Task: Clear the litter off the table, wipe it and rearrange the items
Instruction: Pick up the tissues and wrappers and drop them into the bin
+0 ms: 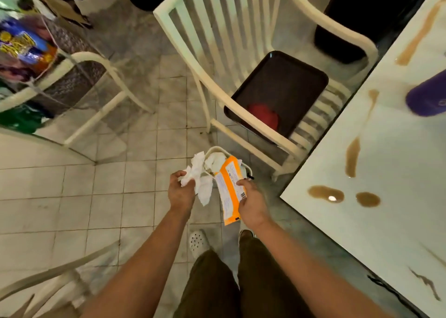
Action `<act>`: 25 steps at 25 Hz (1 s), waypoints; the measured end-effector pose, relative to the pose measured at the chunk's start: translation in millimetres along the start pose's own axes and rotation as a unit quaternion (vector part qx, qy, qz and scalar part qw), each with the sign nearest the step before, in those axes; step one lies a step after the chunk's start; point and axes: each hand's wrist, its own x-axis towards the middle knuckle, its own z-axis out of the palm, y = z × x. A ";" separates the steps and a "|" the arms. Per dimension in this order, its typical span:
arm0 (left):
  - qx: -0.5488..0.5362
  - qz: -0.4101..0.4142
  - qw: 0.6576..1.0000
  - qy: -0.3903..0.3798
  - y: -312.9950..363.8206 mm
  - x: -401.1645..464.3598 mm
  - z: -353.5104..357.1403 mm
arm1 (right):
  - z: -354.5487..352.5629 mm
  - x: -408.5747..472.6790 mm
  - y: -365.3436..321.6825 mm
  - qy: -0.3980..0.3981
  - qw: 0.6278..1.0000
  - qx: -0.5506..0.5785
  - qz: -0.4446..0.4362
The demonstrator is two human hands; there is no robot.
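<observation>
My left hand (181,192) grips a crumpled white tissue (199,180) over the floor. My right hand (252,203) holds an orange and white wrapper (229,187) by its edge. Both hang just above a small white bin (217,159) on the tiles, which has white paper inside. The white table (386,197) is at the right, streaked with several brown spills (325,193). A purple bottle (426,99) lies on the table near its far right edge.
A white slatted chair (217,40) stands beside the table with a black tray (284,88) on its seat, and a red item on the tray. Another chair and a rack of bright packets stand at the left. Tiled floor lies below.
</observation>
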 end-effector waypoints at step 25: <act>0.561 0.284 0.680 -0.379 -204.7 355.7 186.6 | 184.6 322.2 204.9 -0.136 0.856 -0.496 -0.049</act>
